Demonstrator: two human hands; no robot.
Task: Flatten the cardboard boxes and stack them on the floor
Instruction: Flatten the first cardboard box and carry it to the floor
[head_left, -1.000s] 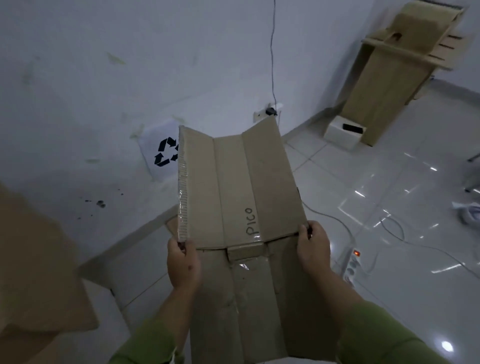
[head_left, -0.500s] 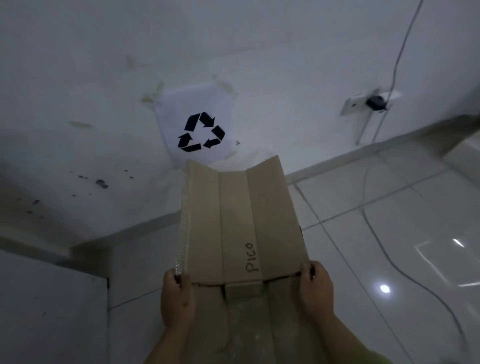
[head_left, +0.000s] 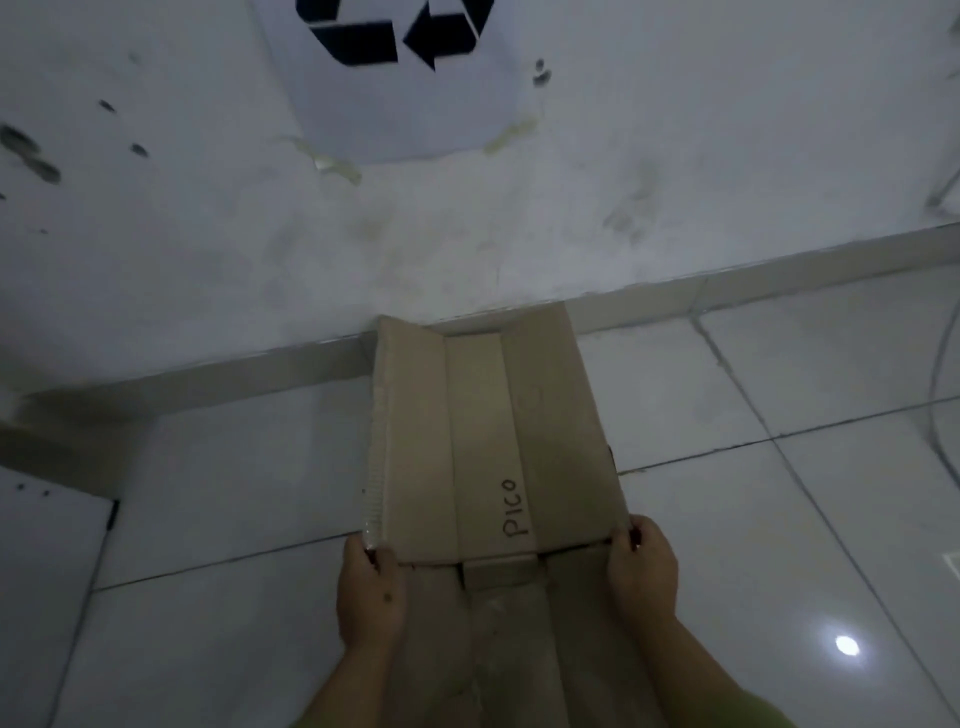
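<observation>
A flattened brown cardboard box (head_left: 483, 441) with "PICO" handwritten on it is held out low over the white tiled floor (head_left: 727, 519), its far end near the baseboard. My left hand (head_left: 370, 597) grips its left edge and my right hand (head_left: 644, 571) grips its right edge, both at the fold line. The box's lower half hangs toward me between my forearms, partly in shadow.
A white wall (head_left: 467, 208) with a paper recycling sign (head_left: 400, 67) rises just beyond the box. A grey baseboard (head_left: 727, 280) runs along its foot. A cable (head_left: 940, 395) lies on the tiles at the right. A wall corner (head_left: 47, 545) juts at the left.
The view has swung left and down toward the wall and floor. The cardboard has moved with both hands, from chest height to low near the baseboard below the recycling sign.
</observation>
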